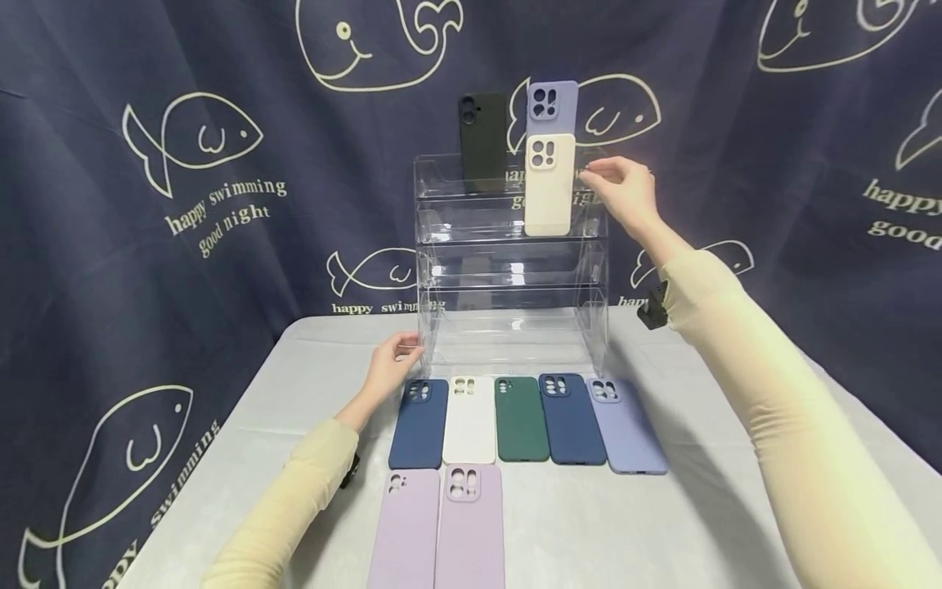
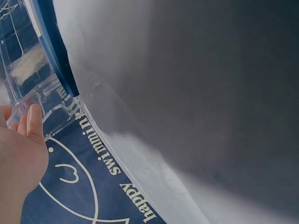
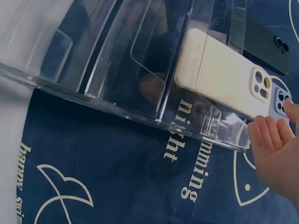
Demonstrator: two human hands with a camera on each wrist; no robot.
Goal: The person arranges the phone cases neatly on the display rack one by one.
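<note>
A clear tiered display rack (image 1: 515, 327) stands on the table. My left hand (image 1: 393, 364) is at its lower left edge, thumb and fingers pinching the clear side panel. On the second tier from the top leans a cream-white phone case (image 1: 549, 192), upright, camera cutout up. Behind it on the top tier is a periwinkle phone case (image 1: 553, 106), with a black phone case (image 1: 483, 135) to its left. My right hand (image 1: 625, 192) hovers just right of the white case, fingertips apart from it and holding nothing; the right wrist view shows the fingers (image 3: 271, 133) loosely extended.
Before the rack lies a row of phone cases: blue (image 1: 418, 425), white (image 1: 469, 421), green (image 1: 521, 421), another blue (image 1: 574, 421) and periwinkle (image 1: 629, 429). Two lilac cases (image 1: 471, 532) lie nearer. A dark blue fish-print curtain (image 1: 221, 270) hangs behind the white-covered table (image 1: 589, 532).
</note>
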